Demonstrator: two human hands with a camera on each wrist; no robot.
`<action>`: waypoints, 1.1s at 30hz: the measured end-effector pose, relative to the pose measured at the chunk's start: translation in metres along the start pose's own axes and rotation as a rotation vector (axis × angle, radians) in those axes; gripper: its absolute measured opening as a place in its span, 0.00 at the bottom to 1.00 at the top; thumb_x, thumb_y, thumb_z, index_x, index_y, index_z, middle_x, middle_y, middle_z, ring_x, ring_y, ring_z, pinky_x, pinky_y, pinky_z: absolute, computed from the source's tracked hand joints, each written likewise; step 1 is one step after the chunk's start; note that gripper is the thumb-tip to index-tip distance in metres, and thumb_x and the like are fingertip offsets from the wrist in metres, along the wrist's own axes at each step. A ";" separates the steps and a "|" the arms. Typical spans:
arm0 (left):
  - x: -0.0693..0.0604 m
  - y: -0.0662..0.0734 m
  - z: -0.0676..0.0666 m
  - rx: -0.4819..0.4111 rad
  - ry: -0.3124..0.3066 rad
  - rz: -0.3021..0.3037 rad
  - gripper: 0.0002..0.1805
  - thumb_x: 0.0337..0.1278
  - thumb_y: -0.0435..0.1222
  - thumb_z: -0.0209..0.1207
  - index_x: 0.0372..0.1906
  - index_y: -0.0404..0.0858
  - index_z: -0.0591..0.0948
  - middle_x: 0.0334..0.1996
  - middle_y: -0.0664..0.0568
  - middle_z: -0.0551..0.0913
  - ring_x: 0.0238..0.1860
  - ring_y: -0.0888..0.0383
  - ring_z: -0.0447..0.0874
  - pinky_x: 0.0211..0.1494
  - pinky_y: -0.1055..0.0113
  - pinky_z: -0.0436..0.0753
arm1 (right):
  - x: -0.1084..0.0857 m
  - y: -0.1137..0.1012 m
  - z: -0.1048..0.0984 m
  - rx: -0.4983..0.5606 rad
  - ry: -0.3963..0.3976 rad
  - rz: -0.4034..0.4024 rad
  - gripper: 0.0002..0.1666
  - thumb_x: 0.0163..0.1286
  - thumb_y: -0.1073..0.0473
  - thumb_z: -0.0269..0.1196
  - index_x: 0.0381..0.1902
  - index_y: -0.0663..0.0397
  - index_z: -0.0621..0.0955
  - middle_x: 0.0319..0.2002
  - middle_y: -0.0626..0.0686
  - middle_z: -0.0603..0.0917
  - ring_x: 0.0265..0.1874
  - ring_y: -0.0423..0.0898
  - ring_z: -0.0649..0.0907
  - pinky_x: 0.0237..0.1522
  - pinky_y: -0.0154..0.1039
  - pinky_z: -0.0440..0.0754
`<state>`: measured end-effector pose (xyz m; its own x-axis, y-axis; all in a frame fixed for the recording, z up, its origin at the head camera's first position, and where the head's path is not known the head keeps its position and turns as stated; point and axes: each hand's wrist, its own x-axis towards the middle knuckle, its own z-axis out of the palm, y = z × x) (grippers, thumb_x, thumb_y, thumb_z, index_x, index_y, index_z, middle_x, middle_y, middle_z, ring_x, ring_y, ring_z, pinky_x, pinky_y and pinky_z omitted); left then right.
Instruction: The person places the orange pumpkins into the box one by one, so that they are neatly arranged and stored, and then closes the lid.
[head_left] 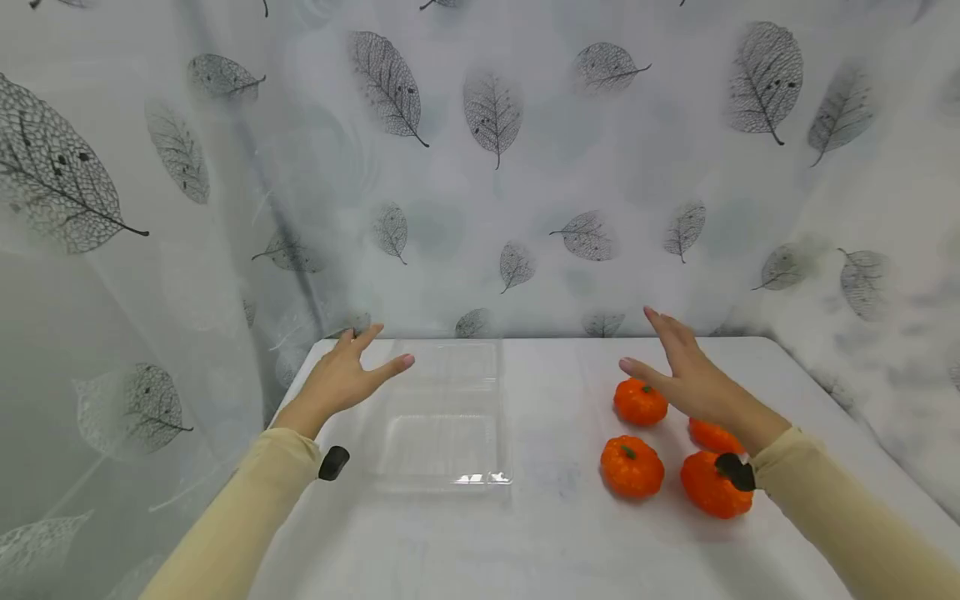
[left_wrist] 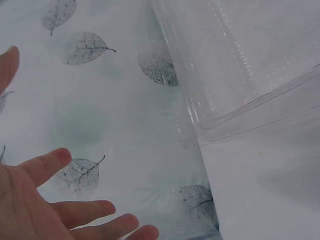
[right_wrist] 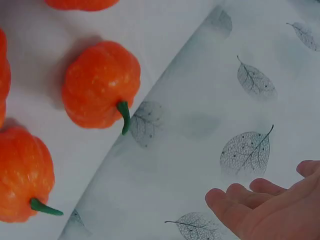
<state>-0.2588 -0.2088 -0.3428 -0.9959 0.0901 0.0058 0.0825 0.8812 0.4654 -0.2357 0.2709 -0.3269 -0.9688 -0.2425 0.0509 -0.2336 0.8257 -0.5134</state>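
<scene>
Both hands hover above a white table with nothing in them. My left hand (head_left: 341, 379), fingers spread, is over the left side of a clear plastic tray (head_left: 442, 450) with compartments. In the left wrist view its fingers (left_wrist: 82, 212) are extended, and a corner of the tray (left_wrist: 200, 120) shows beside them. My right hand (head_left: 693, 379) is held above several small orange pumpkins with green stems, among them a front-left one (head_left: 632, 467), a back one (head_left: 640, 402) and a front-right one (head_left: 716, 485). Another pumpkin (head_left: 716, 435) is partly hidden beneath that hand.
The white table (head_left: 555, 533) carries the tray on the left and the pumpkins on the right. Behind it and along its sides hangs a pale curtain (head_left: 450, 183) with a grey leaf print. Dark wrist pieces sit at both cuffs.
</scene>
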 end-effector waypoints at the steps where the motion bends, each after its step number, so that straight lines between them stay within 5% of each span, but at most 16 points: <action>1: -0.002 -0.003 0.001 -0.017 -0.002 -0.002 0.58 0.54 0.78 0.47 0.82 0.50 0.50 0.78 0.30 0.43 0.73 0.24 0.50 0.68 0.27 0.58 | -0.001 0.000 0.002 0.037 -0.002 -0.006 0.58 0.73 0.29 0.54 0.82 0.40 0.34 0.80 0.65 0.36 0.74 0.75 0.48 0.61 0.82 0.50; 8: -0.013 -0.026 0.014 -0.097 -0.029 -0.008 0.51 0.58 0.67 0.60 0.79 0.44 0.61 0.75 0.37 0.61 0.70 0.31 0.64 0.66 0.34 0.67 | -0.013 0.001 0.019 0.306 -0.034 -0.012 0.52 0.78 0.38 0.52 0.82 0.39 0.33 0.79 0.65 0.39 0.74 0.73 0.49 0.62 0.80 0.52; 16: -0.026 -0.044 0.030 -0.167 -0.099 -0.034 0.44 0.58 0.53 0.69 0.75 0.42 0.67 0.71 0.32 0.66 0.65 0.31 0.72 0.59 0.37 0.76 | -0.020 0.006 0.036 0.471 -0.070 0.121 0.49 0.79 0.35 0.49 0.83 0.42 0.37 0.79 0.68 0.45 0.74 0.73 0.50 0.61 0.82 0.51; 22: -0.032 -0.048 0.038 -0.234 -0.168 -0.054 0.45 0.51 0.46 0.75 0.74 0.41 0.69 0.69 0.30 0.68 0.60 0.34 0.77 0.53 0.44 0.82 | -0.026 0.017 0.049 0.509 -0.070 0.200 0.51 0.77 0.36 0.54 0.83 0.44 0.41 0.78 0.68 0.49 0.74 0.73 0.51 0.61 0.81 0.53; 27: -0.038 -0.049 0.043 -0.332 -0.213 -0.102 0.48 0.43 0.38 0.79 0.73 0.41 0.69 0.68 0.29 0.67 0.34 0.45 0.85 0.38 0.56 0.85 | -0.027 0.022 0.058 0.539 -0.096 0.264 0.58 0.71 0.39 0.63 0.83 0.48 0.42 0.77 0.68 0.50 0.74 0.71 0.53 0.65 0.76 0.57; 33: -0.043 -0.049 0.047 -0.394 -0.209 -0.125 0.48 0.40 0.30 0.79 0.72 0.41 0.70 0.62 0.34 0.71 0.25 0.48 0.83 0.35 0.57 0.86 | -0.028 0.027 0.068 0.491 -0.123 0.227 0.63 0.66 0.46 0.71 0.82 0.56 0.43 0.76 0.70 0.53 0.72 0.71 0.57 0.67 0.67 0.63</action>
<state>-0.2185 -0.2339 -0.4071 -0.9653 0.1212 -0.2314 -0.0986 0.6514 0.7523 -0.2089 0.2653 -0.4006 -0.9667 -0.1678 -0.1930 0.0747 0.5367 -0.8404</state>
